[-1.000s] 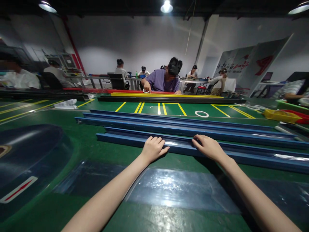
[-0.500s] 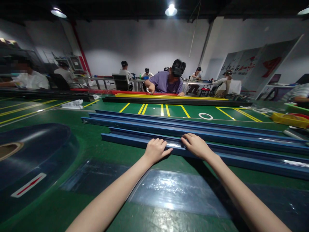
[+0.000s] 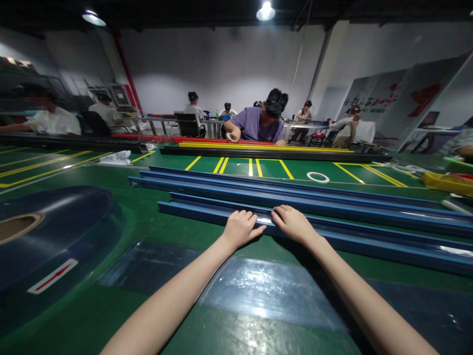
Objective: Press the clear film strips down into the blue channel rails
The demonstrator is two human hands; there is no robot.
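A long blue channel profile (image 3: 195, 211) lies across the green table, its trough facing up. My left hand (image 3: 239, 230) grips its near wall, fingers curled over the top edge and thumb along the outer side. Just to the right, my right hand (image 3: 291, 224) is also closed over that wall, its fingertips inside the trough and its thumb hidden. A shiny patch shows in the trough between the two hands. Close behind and parallel lie further blue profiles (image 3: 229, 188). A strip of glossy clear film (image 3: 269, 291) lies flat on the table under my forearms.
A large roll of clear film (image 3: 74, 212) with a cardboard core takes up the left side. Beyond the profiles lie a white ring (image 3: 325, 180), yellow tape lines and black and yellow bars (image 3: 258, 146). A co-worker (image 3: 256, 123) leans over the far side. A yellow tray (image 3: 445, 182) stands right.
My right hand has slid slightly left along the profile, closer to my left hand. The whole view has shifted a little; the profiles otherwise look the same.
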